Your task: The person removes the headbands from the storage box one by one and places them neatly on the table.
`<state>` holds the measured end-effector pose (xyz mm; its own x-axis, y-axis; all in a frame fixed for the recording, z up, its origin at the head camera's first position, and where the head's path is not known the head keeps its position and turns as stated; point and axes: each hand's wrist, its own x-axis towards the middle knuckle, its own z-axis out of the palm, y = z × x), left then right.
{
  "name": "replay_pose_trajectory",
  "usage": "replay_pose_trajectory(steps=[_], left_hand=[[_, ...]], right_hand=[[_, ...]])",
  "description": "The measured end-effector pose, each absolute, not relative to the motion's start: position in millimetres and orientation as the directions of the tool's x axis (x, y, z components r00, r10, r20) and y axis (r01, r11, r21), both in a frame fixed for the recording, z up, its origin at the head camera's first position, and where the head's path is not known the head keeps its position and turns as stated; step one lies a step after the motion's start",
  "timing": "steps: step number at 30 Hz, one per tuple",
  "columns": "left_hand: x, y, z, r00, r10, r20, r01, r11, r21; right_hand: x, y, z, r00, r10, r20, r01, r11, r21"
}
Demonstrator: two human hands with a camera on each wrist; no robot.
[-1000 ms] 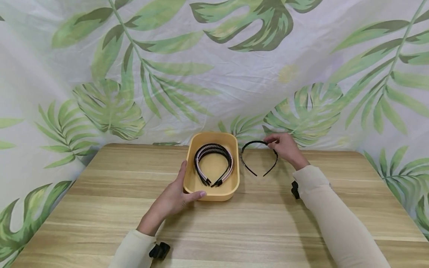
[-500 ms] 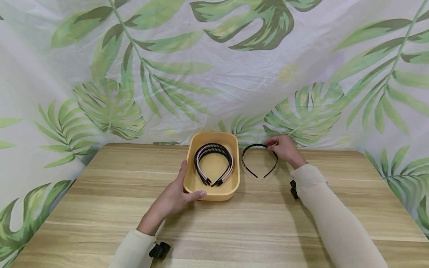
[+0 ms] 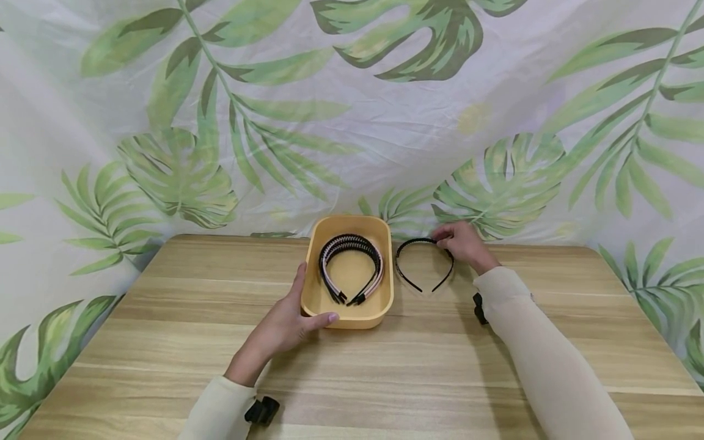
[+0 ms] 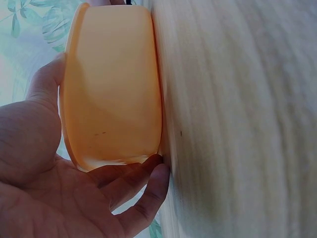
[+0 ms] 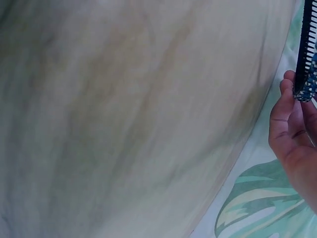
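In the head view, a yellow plastic box [image 3: 352,323] holds several nested headbands [image 3: 349,239], black ones and a pink one. My left hand [image 3: 280,324] grips the box's near left corner, thumb on the front rim and fingers along the left side. The left wrist view shows the fingers curled against the box wall [image 4: 114,79]. Just right of the box, my right hand [image 3: 467,244] pinches a black headband [image 3: 415,240] near the top of its arch, its two tips pointing toward me. Teeth and a dark blue speckled covering show on this headband [image 5: 306,89] in the right wrist view.
Both the box and the hands are at the far edge of a wooden table [image 3: 352,385]. Behind it hangs a pale cloth [image 3: 385,122] printed with green leaves. A black strap device [image 3: 261,411] sits at the left wrist, another [image 3: 480,308] at the right.
The headband in my right hand has come slightly lower and toward the table, the hand shifting only a little. My left hand and the box stay put.
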<state>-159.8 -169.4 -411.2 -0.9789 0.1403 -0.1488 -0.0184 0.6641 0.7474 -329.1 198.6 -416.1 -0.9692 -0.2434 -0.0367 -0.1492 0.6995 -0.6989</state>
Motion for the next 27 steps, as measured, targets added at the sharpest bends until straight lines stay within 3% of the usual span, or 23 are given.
replay_pose_trajectory(steps=[27], left_hand=[[-159.7, -169.7, -411.3, -0.978, 0.149, -0.143, -0.008, 0.663, 0.749]], right_hand=[[-332.1, 199.5, -418.4, -0.966, -0.256, -0.039, -0.167, 0.729, -0.664]])
